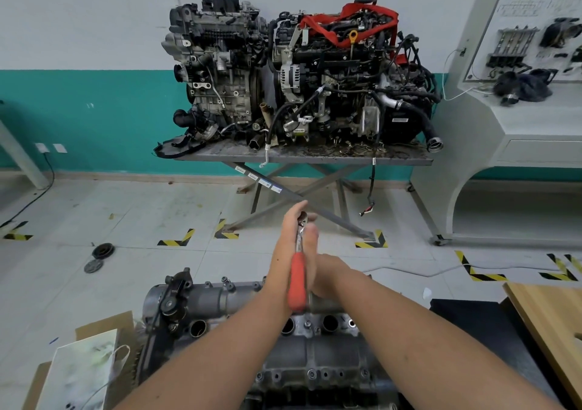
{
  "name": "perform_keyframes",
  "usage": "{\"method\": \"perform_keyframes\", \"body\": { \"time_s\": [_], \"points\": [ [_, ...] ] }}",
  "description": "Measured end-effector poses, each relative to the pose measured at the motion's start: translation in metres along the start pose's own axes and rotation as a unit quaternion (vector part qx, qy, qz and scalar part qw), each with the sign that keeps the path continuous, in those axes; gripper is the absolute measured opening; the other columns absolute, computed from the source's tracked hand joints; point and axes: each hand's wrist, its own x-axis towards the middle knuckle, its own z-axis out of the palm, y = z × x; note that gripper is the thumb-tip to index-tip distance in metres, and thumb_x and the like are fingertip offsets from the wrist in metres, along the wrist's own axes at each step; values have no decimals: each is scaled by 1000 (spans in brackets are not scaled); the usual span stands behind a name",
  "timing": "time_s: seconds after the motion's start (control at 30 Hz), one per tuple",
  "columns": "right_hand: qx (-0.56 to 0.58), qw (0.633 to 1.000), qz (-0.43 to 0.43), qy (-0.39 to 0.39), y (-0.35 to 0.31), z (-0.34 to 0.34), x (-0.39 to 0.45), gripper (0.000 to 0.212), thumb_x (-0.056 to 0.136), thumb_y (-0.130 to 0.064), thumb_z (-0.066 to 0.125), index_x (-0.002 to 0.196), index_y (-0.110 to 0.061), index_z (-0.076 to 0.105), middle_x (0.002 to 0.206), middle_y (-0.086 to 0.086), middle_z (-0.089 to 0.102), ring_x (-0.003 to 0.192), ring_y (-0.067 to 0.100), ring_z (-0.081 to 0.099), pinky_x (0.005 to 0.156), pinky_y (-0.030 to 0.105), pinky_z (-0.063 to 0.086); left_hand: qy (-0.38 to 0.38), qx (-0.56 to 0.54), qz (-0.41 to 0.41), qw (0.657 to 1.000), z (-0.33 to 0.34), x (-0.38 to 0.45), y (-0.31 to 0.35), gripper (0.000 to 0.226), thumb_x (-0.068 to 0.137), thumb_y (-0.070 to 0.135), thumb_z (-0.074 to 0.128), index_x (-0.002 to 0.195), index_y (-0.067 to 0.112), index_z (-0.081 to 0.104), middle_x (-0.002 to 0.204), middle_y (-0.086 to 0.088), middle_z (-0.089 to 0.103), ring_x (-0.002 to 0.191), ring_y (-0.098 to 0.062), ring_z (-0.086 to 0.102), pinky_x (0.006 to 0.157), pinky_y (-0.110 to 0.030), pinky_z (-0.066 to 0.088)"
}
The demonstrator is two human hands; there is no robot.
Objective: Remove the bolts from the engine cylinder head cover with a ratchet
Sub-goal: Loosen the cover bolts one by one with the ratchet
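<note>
Two hands raise the ratchet (298, 271) above the near cylinder head cover (220, 299): left hand (291, 239) cups its metal head, right hand (327, 272) holds beside the red handle. Rigid steel tool; best gripped by the handle.

The one camera is riding on my head, looking forward and tilting down over my own forearms. It is sitting close above the cylinder head cover (252, 302), which is filling the bottom of the wide-angle frame. Farther out it is taking in the tiled floor (141, 220), two engines (299, 72) on a metal surface (302, 156) and the white and teal wall (78, 47) straight ahead. There is no second view sharing the scene.
</note>
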Motion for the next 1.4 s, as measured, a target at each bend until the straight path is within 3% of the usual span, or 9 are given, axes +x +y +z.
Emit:
{"method": "perform_keyframes", "body": {
  "time_s": [0.23,0.37,0.53,0.67,0.87,1.03,1.13,1.27,1.4],
  "points": [
    [-27,999,18,41,11,13,31,21,100,-39,48,96,-18,49,115,11,65,102,31,58,78,34,40,75,-254,-226,938,-6,22,12,39,106,48,35,108,20,62,82,-2,76,82,-16,74,82,-35,48],
    [-23,999,9,49,16,18,34,24,100,-42,50,96,-19,47,114,11,64,98,30,56,76,34,38,-26,-234,-219,947,-19,30,19,27,108,34,38,109,12,55,79,-3,74,81,-21,74,67,-23,54],
    [-24,998,4,59,17,18,34,24,100,-42,50,94,-19,47,111,9,64,88,26,50,75,35,38,-142,-236,-249,928,-39,40,20,20,108,25,38,111,10,52,86,-8,74,90,-25,73,86,-36,51],
    [-29,998,2,56,15,18,34,21,100,-42,49,97,-22,46,113,9,63,92,27,51,76,35,39,-140,-149,-257,945,-44,49,27,23,107,24,43,95,11,57,78,-4,73,81,-22,74,82,-36,52],
    [-30,998,-2,60,15,21,35,20,101,-40,48,97,-21,46,114,10,64,96,29,54,76,34,38,-147,184,-154,960,-27,58,49,23,104,25,38,93,15,54,73,0,65,62,-12,70,65,-32,49],
    [-32,998,-5,62,17,22,36,31,101,-40,47,117,-14,55,120,11,62,109,31,57,79,35,40,-183,492,72,848,-21,52,45,24,100,37,50,86,18,48,88,0,52,85,-26,58,62,-35,41],
    [-55,995,-31,72,16,22,35,33,103,-36,44,123,-14,57,123,10,63,110,31,58,83,36,43,-105,523,197,823,-20,37,30,40,97,50,51,77,15,56,94,-2,53,87,-26,53,60,-33,38],
    [-8,998,-31,61,12,21,29,39,106,-24,38,141,-11,47,141,11,51,133,33,45,101,37,37,7,482,234,844,-16,22,13,59,89,65,43,91,12,69,120,-11,62,111,-35,56,78,-44,50],
    [-33,999,-17,23,12,15,29,33,99,-22,43,128,-14,56,125,10,62,118,32,58,96,41,47,-28,265,79,961,-12,14,0,57,96,51,43,145,21,42,146,6,43,130,-13,40,110,-41,38]
  ]
}}
